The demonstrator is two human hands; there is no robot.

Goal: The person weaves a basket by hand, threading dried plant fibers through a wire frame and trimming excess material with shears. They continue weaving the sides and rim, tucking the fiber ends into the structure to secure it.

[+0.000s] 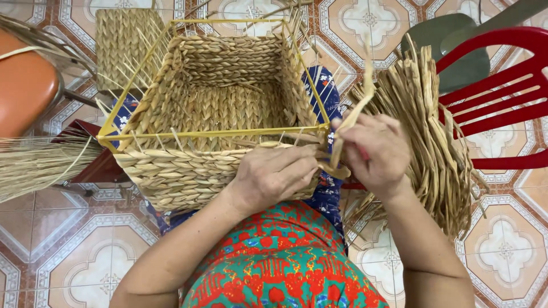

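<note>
Head view: left hand (273,174) clamps the basket (217,108) rim to steady it, while right hand (374,151), beside the basket's corner, pinches a strand (357,111) taut for weaving.

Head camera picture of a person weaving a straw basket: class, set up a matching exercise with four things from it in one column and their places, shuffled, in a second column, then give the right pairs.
Things:
1. Square woven straw basket on a yellow wire frame
2. Red plastic chair
3. Bundle of loose flat straw strips
4. Orange round seat

Places:
A. Far left edge
B. Far right, behind the straw bundle
C. Centre, on the person's lap
D. Just right of the right hand

Pairs: 1-C, 2-B, 3-D, 4-A
</note>
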